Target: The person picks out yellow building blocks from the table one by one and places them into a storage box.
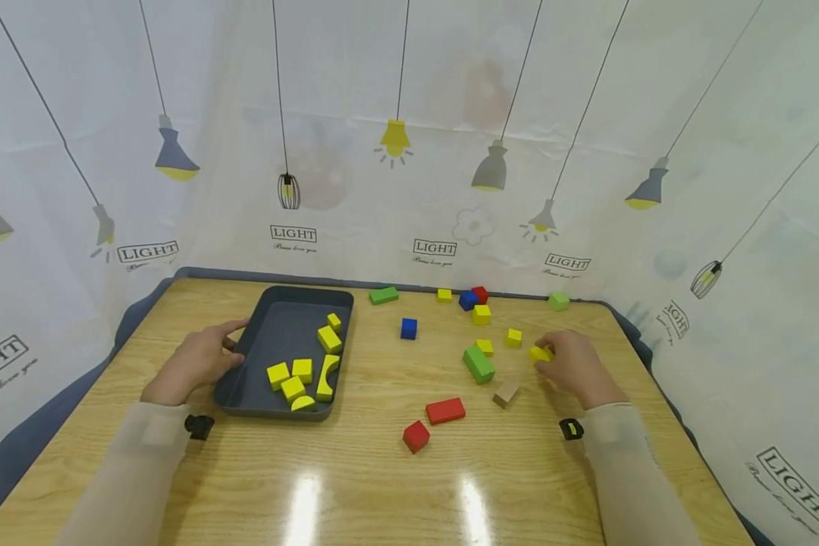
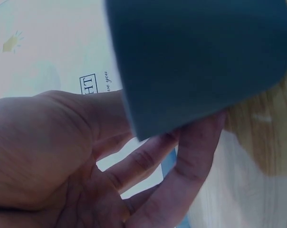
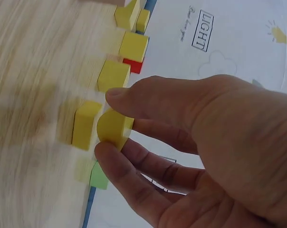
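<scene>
At the left, my left hand [image 1: 194,360] holds the side of a dark grey tray [image 1: 259,303]. In the left wrist view its fingers reach under the tray's wall [image 2: 196,52]. Several yellow blocks lie in the tray, among them an arch block [image 1: 325,379] and a half-round block [image 1: 303,404]. Over the table's right side, my right hand [image 1: 576,368] pinches a yellow block [image 3: 111,128] with a rounded face between thumb and fingers. Close by in the right wrist view stands another yellow block [image 3: 84,126].
Between the hands lie a blue cube [image 1: 409,328], a green block [image 1: 478,365], a plain wooden block [image 1: 506,393], a red block [image 1: 446,411] and a red cube [image 1: 416,437]. More yellow, blue, red and green blocks sit toward the back edge, below a lamp-print curtain [image 1: 368,212].
</scene>
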Demonstrator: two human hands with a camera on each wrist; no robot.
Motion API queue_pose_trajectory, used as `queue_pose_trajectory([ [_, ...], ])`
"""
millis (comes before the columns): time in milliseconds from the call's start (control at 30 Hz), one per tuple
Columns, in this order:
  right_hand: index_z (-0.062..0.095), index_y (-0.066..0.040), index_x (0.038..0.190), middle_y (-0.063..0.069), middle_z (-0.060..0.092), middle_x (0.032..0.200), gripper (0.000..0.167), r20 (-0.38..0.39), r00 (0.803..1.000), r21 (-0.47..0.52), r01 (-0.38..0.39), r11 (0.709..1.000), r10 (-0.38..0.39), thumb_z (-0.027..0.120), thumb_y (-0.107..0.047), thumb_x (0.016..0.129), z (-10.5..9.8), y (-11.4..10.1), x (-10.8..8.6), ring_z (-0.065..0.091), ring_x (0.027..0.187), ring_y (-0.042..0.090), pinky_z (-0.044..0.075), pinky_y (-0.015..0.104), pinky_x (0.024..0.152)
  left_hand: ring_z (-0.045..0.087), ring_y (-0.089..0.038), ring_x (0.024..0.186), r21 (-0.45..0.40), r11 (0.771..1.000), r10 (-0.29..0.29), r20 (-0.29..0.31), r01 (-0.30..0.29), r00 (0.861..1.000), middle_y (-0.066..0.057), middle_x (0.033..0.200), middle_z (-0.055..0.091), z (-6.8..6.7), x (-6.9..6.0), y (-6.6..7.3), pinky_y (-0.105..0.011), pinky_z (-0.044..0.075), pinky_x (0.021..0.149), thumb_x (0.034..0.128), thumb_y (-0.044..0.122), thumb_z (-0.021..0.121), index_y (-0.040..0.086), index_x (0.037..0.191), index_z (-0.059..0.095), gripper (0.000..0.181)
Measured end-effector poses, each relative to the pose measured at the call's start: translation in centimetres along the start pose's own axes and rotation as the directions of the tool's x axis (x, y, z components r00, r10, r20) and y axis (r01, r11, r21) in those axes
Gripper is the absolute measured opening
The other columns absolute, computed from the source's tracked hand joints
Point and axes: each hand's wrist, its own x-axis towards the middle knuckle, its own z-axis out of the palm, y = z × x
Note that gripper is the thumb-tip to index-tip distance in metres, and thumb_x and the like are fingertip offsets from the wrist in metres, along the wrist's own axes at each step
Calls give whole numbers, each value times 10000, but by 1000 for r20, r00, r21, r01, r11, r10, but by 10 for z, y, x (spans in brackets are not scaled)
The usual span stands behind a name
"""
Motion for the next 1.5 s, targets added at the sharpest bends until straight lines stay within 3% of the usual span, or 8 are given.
queue_pose_trajectory([
  [167,800,82,1352,289,818,1310,373,5,1000,7,26,1000,-26,867,-66,1016,5,-13,2,767,1203,453,624,644,1100,786,-494,1201,-10,1000,-4,5,4,1000,-410,1458,719,0,0,-1,-615,639,998,1092,89,726,-29,1783,373,785],
  [333,812,57,1330,260,817,1265,346,-4,998,14,64,998,-64,874,-70,1014,13,-25,6,755,1143,411,637,623,1066,771,-501,1220,-6,1000,-11,-7,11,1000,-421,1486,700,0,0,-2,-589,635,973,1160,149,640,-7,1784,392,689],
  [533,812,35,1355,212,790,1218,354,0,997,15,73,997,-73,873,-86,1027,16,-45,7,712,1088,337,645,554,1028,784,-477,1166,16,1000,22,-17,-22,1000,-428,1475,704,-1,2,-6,-547,639,927,1190,152,600,-16,1770,414,631],
  [633,814,18,1365,181,772,1197,363,11,997,23,81,996,-82,878,-100,1028,16,-57,7,689,1056,303,647,515,1006,807,-442,1092,5,999,34,-12,-34,999,-428,1468,708,-1,3,-8,-512,647,883,1188,144,610,-23,1768,413,635],
  [800,824,8,1352,156,765,1151,355,6,991,42,135,990,-135,888,-92,1018,17,-76,10,673,1012,278,648,473,962,777,-278,905,-41,999,30,9,-30,999,-438,1483,691,0,5,-9,-354,629,721,1186,132,613,-23,1777,394,649],
  [1100,827,16,1350,160,799,1194,363,1,968,43,252,967,-252,906,-88,1012,21,-121,24,678,998,268,646,438,925,801,-306,959,-57,998,19,13,-18,1000,-446,1494,677,-2,4,-9,-369,675,728,1183,132,615,-23,1782,384,661],
  [1333,823,-42,1383,134,768,1254,385,39,963,45,266,963,-268,915,-133,1020,24,-163,34,701,1080,266,661,412,991,821,-363,1033,-56,998,11,15,-10,1000,-445,1493,679,-1,6,-10,-382,695,742,1177,132,618,-17,1782,386,665],
  [1500,826,-59,1373,122,774,1236,362,50,943,57,327,943,-330,906,-152,1033,28,-191,43,699,1071,271,653,412,985,815,-357,1006,-47,999,10,10,-10,1000,-442,1474,690,-2,5,-8,-378,685,734,1177,119,625,-23,1777,390,660],
])
